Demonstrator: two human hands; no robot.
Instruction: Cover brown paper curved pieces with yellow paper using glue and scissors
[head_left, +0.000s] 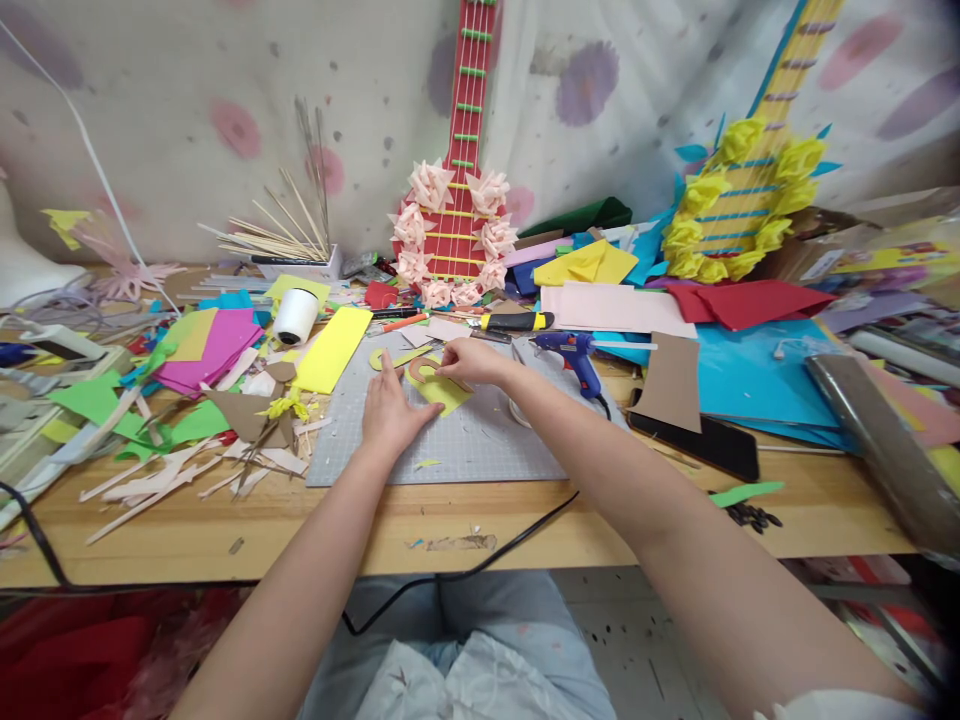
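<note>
A small yellow sheet (448,398) lies on the grey cutting mat (480,450), with a curved brown piece (422,368) on top of it. My left hand (391,412) rests flat with fingers spread, its thumb on the sheet's lower left edge. Over the sheet's right side, my right hand (474,360) has its fingers pinched together at the brown piece; what sits between the fingertips is hidden. Beyond my left fingertips a narrow yellow strip with a rounded end (401,357) lies on the mat.
A blue glue gun (571,358) and a yellow-black cutter (517,321) lie right of my hands. Scissors (259,440) and paper scraps crowd the left. A red paper guitar (454,225) stands behind; a black phone (697,445) lies at right.
</note>
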